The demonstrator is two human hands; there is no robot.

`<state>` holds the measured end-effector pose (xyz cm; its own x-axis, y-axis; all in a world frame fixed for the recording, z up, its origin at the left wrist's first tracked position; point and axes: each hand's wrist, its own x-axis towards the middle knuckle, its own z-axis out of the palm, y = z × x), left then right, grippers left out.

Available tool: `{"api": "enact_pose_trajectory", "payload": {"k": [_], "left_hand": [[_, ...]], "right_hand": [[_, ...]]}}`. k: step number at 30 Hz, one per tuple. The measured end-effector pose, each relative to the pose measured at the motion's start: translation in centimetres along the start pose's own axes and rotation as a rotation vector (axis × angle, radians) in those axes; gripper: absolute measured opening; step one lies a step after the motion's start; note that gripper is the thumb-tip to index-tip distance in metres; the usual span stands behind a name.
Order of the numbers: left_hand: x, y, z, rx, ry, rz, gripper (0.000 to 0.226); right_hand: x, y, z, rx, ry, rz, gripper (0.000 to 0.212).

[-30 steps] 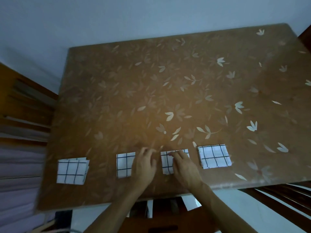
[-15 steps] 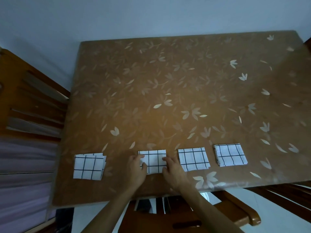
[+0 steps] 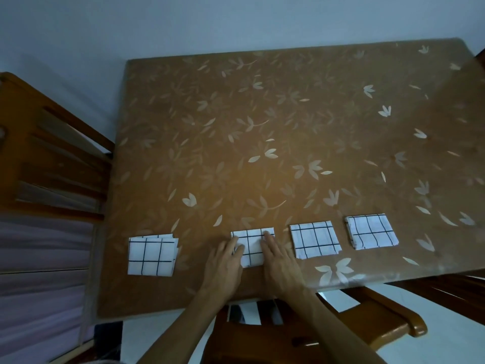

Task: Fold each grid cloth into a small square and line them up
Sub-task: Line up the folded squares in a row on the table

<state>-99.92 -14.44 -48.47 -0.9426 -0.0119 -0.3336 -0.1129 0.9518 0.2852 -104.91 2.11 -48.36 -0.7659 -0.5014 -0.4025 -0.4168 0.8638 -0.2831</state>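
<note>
One surface (image 3: pixel 288 127): brown with a leaf pattern; it carries all four folded cloths along its near edge, within easy reach of the person.
Two chairs: the left chair (image 3: pixel 52 153) stands beside the surface; the near chair (image 3: pixel 367 321) sits below the person's arms.
Row: four white grid squares run left to right, drifting slightly away toward the right. Three sit near one another and one lies well apart, so evening the gaps looks like the remaining work.
Far-left cloth (image 3: pixel 151 256): folded, its layers fanned out at the right edge, apart from the others.
Right-end cloth (image 3: pixel 371 231): folded, lying free and a little skewed.
Third cloth (image 3: pixel 315 239): folded, lying free just beside the right hand.
Second cloth (image 3: pixel 252 248): pinned between both hands, probably being squared up or slid along the row.
Left hand (image 3: pixel 223 266): flat, fingers relaxed, touching the cloth's left edge and gripping nothing.
Right hand (image 3: pixel 279 261): flat, fingers straight, pressing on the cloth's right part, likely to keep the fold from springing open.
</note>
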Motion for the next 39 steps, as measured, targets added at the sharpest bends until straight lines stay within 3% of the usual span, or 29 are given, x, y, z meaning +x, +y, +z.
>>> {"api": "enact_pose_trajectory", "payload": {"k": [4,7,11,14,16,20,25,28,30,32,35,39], "left_hand": [[-0.7,-1.4,-0.3,-0.118,0.02,0.052,0.048],[-2.0,-4.1,-0.9,-0.257,0.163,-0.027,0.047],[-4.9,-10.3,-2.2,-0.212,0.441,-0.448,0.045],[-7.0,-14.9,-2.4,-0.224,0.375,-0.822,0.063],[-7.9,-16.3,-2.5,-0.266,0.265,-0.896,0.063],[-7.4,-16.1,-3.1,-0.442,0.268,-0.8,0.056],[-5.1,-15.8,-3.2,-0.445,0.326,-0.395,0.059],[-3.4,-15.0,-3.0,-0.48,0.344,-0.18,0.081],[-2.7,-14.3,-2.8,-0.495,0.388,-0.105,0.079],[-3.1,-13.8,-2.5,-0.529,0.432,-0.151,0.063],[-5.4,-13.5,-2.4,-0.512,0.454,-0.427,0.041],[-8.5,-13.9,-1.6,-0.462,0.31,-0.739,0.048]], "right_hand": [[0.0,0.2,0.1,-0.014,0.039,0.095,0.055],[0.5,-1.7,0.0,0.052,0.155,0.068,0.047],[1.6,-7.0,-0.1,0.157,0.179,-0.129,0.046],[2.6,-10.3,1.0,0.13,0.113,-0.228,0.044],[3.0,-11.7,1.7,0.099,0.091,-0.254,0.036],[3.4,-13.0,1.7,0.075,0.081,-0.266,0.03],[3.9,-12.6,0.9,0.11,0.115,-0.229,0.03],[4.1,-12.0,0.9,0.107,0.147,-0.218,0.029],[4.2,-12.0,1.2,0.114,0.149,-0.198,0.031],[4.4,-12.2,1.6,0.098,0.131,-0.207,0.035],[4.8,-13.7,1.8,0.159,0.033,-0.183,0.039],[5.7,-15.7,1.5,0.287,-0.026,0.003,0.038]]}}
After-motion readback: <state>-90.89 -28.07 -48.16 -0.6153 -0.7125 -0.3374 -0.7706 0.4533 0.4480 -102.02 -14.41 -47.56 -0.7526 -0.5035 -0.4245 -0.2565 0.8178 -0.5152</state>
